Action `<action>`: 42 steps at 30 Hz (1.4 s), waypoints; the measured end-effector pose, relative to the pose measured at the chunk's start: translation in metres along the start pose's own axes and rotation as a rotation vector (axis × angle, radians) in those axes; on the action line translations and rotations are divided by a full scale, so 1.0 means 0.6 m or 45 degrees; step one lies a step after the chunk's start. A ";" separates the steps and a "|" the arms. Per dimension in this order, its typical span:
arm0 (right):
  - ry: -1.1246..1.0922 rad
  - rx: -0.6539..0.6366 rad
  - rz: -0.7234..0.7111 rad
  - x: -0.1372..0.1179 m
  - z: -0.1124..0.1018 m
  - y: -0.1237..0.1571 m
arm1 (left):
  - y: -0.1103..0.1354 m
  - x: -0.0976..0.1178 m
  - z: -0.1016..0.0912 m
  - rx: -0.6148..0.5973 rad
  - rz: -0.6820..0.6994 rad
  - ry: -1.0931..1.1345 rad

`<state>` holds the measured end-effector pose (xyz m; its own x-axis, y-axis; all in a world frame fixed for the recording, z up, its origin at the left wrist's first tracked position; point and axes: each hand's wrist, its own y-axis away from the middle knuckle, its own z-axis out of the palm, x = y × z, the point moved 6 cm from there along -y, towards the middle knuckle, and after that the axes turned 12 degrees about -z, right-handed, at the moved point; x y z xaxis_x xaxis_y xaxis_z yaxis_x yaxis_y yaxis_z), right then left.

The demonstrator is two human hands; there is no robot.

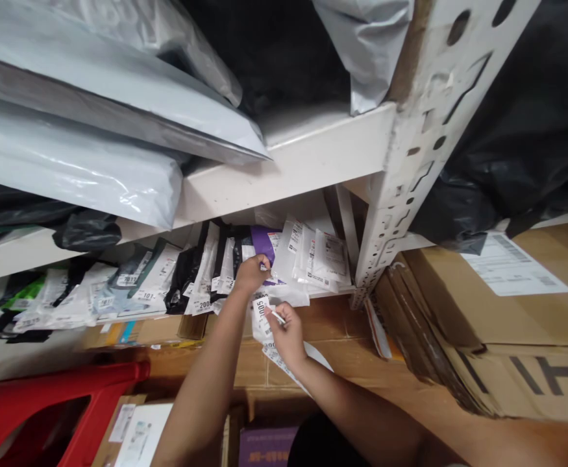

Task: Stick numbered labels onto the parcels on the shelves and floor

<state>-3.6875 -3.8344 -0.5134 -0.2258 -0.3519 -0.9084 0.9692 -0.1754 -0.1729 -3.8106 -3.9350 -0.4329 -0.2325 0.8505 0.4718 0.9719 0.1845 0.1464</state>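
Observation:
My left hand is closed in a pinch in front of a purple mailer bag on the lower shelf. A small white bit shows at its fingertips, too small to name. Below and to the right, my right hand is closed on a strip of white number labels, one printed 2005. The strip's tail hangs down past the wrist. A thin white piece sticks out between the right fingers. Clear and white packages stand right of the purple bag, black bags left of it.
A white shelf beam runs overhead, with grey mailer bags jutting out above. The perforated post stands at right, beside stacked cardboard boxes. Lower left are a red plastic stool and a box with labels.

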 end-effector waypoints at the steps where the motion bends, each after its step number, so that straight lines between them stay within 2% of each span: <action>1: -0.004 0.017 0.006 -0.005 -0.007 -0.002 | 0.001 0.003 -0.006 -0.016 0.028 -0.005; 6: -0.088 0.101 0.108 -0.013 -0.048 -0.027 | 0.040 0.002 -0.038 -0.051 0.056 -0.044; 8: -0.147 0.096 0.171 -0.008 -0.055 -0.032 | 0.076 0.002 -0.054 0.091 0.056 -0.019; 10: -0.211 0.100 0.226 -0.003 -0.057 -0.033 | 0.121 0.002 -0.063 0.282 0.048 0.132; 11: -0.249 0.101 0.240 -0.003 -0.056 -0.032 | 0.143 0.000 -0.059 0.315 0.029 0.265; 12: -0.293 0.101 0.243 -0.005 -0.054 -0.032 | 0.161 -0.004 -0.044 0.253 -0.004 0.426; 15: -0.419 0.088 0.250 -0.019 -0.049 -0.031 | 0.196 -0.013 0.024 -0.097 -0.084 0.911; 16: -0.435 0.078 0.261 -0.025 -0.049 -0.031 | 0.202 -0.018 0.041 -0.138 -0.098 1.041; 18: -0.390 0.033 0.285 -0.037 -0.054 -0.033 | 0.207 -0.031 0.059 -0.107 -0.123 1.206; 21: -0.241 -0.097 0.254 -0.055 -0.065 -0.043 | 0.212 -0.045 0.065 -0.077 -0.131 1.178; 25: -0.126 -0.191 0.209 -0.065 -0.071 -0.054 | 0.229 -0.042 0.054 -0.070 -0.062 1.026; 28: -0.157 -0.140 0.247 -0.057 -0.071 -0.051 | 0.243 -0.040 0.058 -0.082 -0.049 1.125; 31: -0.232 -0.037 0.293 -0.047 -0.078 -0.043 | 0.252 -0.043 0.075 -0.144 -0.073 1.286; 34: -0.175 -0.040 0.247 -0.048 -0.089 -0.042 | 0.255 -0.055 0.088 -0.152 -0.138 1.268; 37: -0.049 -0.130 0.120 -0.062 -0.097 -0.048 | 0.256 -0.063 0.086 -0.123 -0.130 1.154; 39: -0.016 -0.174 0.111 -0.067 -0.098 -0.049 | 0.259 -0.063 0.082 -0.094 -0.120 1.082; 42: -0.013 -0.162 0.142 -0.071 -0.099 -0.045 | 0.269 -0.054 0.067 0.079 -0.083 0.993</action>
<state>-3.6982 -3.7599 -0.4925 -0.1167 -0.3719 -0.9209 0.9928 -0.0169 -0.1190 -3.6448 -3.9128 -0.4597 -0.2264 0.2498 0.9415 0.9503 0.2687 0.1572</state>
